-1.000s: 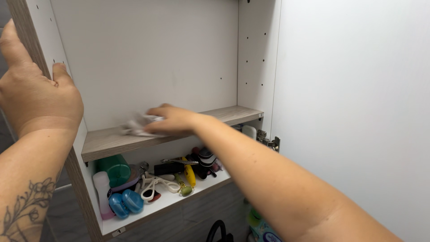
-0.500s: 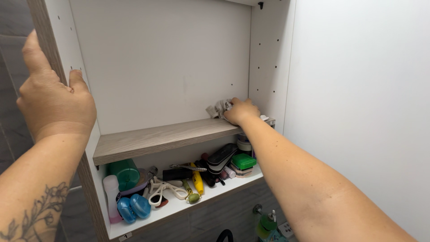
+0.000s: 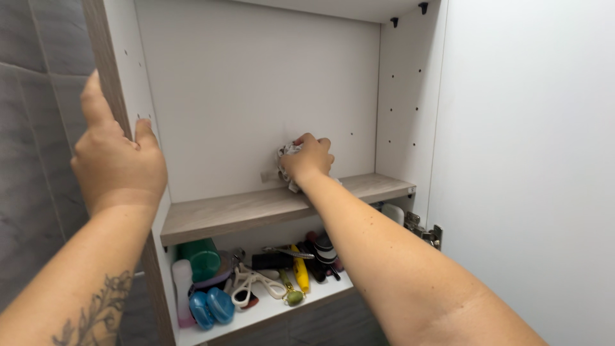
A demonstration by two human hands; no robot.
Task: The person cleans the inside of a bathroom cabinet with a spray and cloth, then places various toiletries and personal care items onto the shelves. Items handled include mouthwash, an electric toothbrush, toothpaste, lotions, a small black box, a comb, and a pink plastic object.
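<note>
Skin-tone forearms fill the near view, both reaching toward the wooden shelf point(image 3: 256, 208). Below the shelf, on the white bottom ledge point(image 3: 269, 307): two blue round cases point(image 3: 213, 307) at left, pale pink bottle point(image 3: 182, 291) and green jar point(image 3: 204, 259) behind them, white eyelash curler point(image 3: 246, 284) mid, yellow tube point(image 3: 299, 272) and a jade roller point(image 3: 291, 291) right of it, dark items further right. Metal hinge point(image 3: 426, 230) sits right of the shelf end. Left hand point(image 3: 118, 163) is wrapped around the cabinet side panel point(image 3: 122, 77) above the shelf's left end, thumb inside, fingers outside. Right hand point(image 3: 309, 159) is closed tight on a crumpled white cloth point(image 3: 286, 154), just above the shelf middle, pressed against the white back panel point(image 3: 256, 90).
</note>
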